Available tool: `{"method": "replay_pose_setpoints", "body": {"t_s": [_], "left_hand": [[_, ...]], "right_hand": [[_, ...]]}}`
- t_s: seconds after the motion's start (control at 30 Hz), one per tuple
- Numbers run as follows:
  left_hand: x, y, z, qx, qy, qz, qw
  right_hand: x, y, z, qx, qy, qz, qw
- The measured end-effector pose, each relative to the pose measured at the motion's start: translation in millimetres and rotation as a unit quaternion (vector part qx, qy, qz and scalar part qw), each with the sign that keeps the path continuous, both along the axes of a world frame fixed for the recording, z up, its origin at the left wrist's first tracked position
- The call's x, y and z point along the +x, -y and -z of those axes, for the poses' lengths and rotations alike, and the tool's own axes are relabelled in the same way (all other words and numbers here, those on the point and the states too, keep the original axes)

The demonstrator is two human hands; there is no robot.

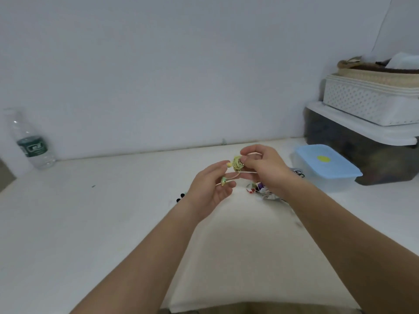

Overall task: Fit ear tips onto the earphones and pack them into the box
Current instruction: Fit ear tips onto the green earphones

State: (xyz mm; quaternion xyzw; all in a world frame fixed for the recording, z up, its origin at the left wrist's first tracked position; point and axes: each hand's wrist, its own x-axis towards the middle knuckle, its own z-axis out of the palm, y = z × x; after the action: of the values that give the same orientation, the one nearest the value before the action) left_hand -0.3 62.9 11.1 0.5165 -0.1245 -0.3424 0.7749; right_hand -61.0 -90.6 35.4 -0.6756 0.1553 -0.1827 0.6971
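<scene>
Above the white table, my right hand [260, 168] pinches a coiled bundle of yellow-green earphone cable [237, 163]. My left hand [209, 189] holds the earbud ends: one yellow earbud [229, 164] sits at my fingertips and a green-tipped earbud [223, 181] lies against my fingers, with thin cable running between both hands. A clear plastic box with a light blue lid [326, 165] stands shut on the table to the right. A small heap of other coloured earphones [260, 189] lies on the table below my right hand, partly hidden by my wrist.
A water bottle [31, 143] stands at the far left against the wall. Small dark ear tips [180, 197] lie left of my left wrist. A dark storage bin with a white lid [362, 141], stacked with white baskets [371, 103], fills the right back corner.
</scene>
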Motion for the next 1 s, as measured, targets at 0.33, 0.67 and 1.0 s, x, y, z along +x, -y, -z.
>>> {"method": "replay_pose_setpoints", "body": {"t_s": [0.33,0.67,1.0], "left_hand": [[-3.0,-25.4,29.1,0.113,0.122,-0.048,0.985],[2.1,-14.0,36.8,0.147,0.175,-0.054,0.972],[3.7,2.8,47.5,0.162,0.206,0.000,0.965]], "right_hand": [[-12.2,-20.2,32.9,-0.051,-0.045,-0.108,0.992],[-16.3,0.4,52.0,-0.300,-0.115,-0.088,0.943],[-17.4,15.9,60.0,-0.439,-0.279,-0.117,0.846]]}}
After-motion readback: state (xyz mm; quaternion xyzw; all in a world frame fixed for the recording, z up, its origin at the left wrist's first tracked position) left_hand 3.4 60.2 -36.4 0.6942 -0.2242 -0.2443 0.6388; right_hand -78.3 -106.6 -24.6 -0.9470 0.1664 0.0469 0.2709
